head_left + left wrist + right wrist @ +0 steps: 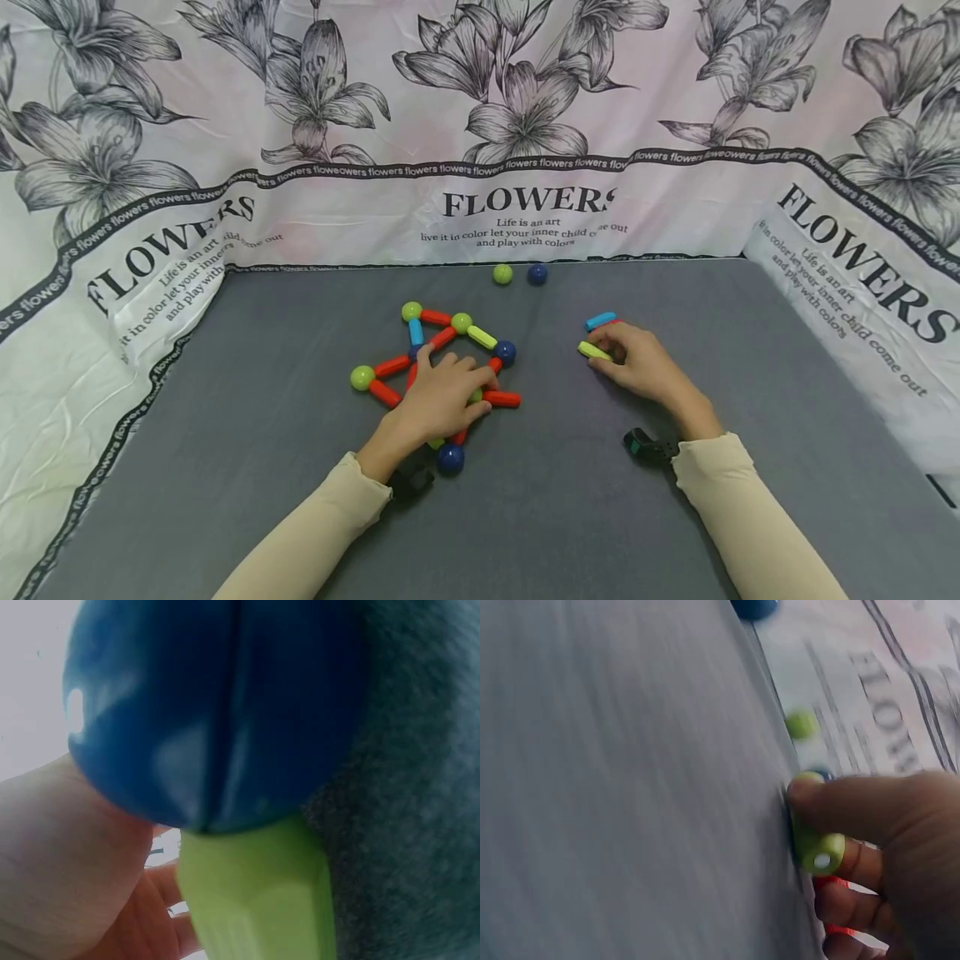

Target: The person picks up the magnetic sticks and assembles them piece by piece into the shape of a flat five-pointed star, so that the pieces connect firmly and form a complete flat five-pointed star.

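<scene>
On the grey cloth, my left hand (442, 396) reaches over a flat frame of short coloured rods and balls. Its thumb and forefinger curl around a green ball (476, 395) at the frame's right; other fingers spread across the frame, partly hiding it. Close up in the left wrist view are the frame's blue ball (217, 727) and a green rod (255, 892) joined to it. To the right, my right hand (637, 362) pinches a yellow-green rod (814, 844) between thumb and fingers. Just beyond those fingers lie a blue rod (600, 321) and a partly hidden red rod (604, 326).
A loose green ball (502, 274) and a loose blue ball (537, 274) sit at the back edge, near the flower-printed cloth (337, 217). A red rod (502, 400) sticks out from the frame's right side. Dark cameras are strapped at both wrists.
</scene>
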